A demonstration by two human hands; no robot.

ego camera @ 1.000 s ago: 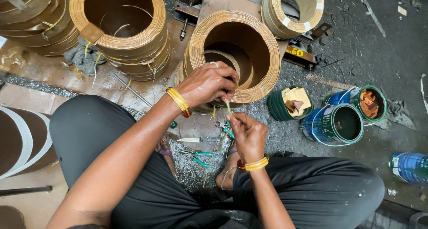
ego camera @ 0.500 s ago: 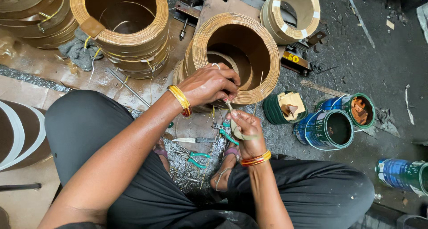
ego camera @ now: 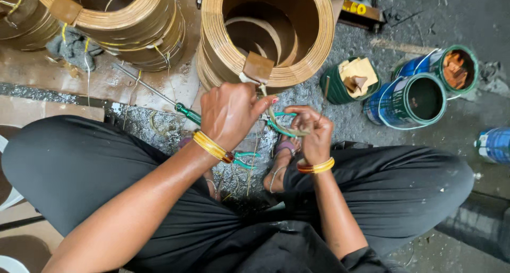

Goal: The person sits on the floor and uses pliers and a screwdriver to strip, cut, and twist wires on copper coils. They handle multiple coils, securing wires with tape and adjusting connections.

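Gritty floor (ego camera: 366, 119), both hands (ego camera: 234, 113) raised, curled

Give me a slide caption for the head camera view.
Both hands work a thin strip beside a large wound coil.

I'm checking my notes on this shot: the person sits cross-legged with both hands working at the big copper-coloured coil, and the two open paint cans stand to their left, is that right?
Not quite. In the head view, the two open paint cans stand to the person's right, not left. The rest holds: the person sits cross-legged, with the left hand and right hand working just in front of the big copper-coloured coil.
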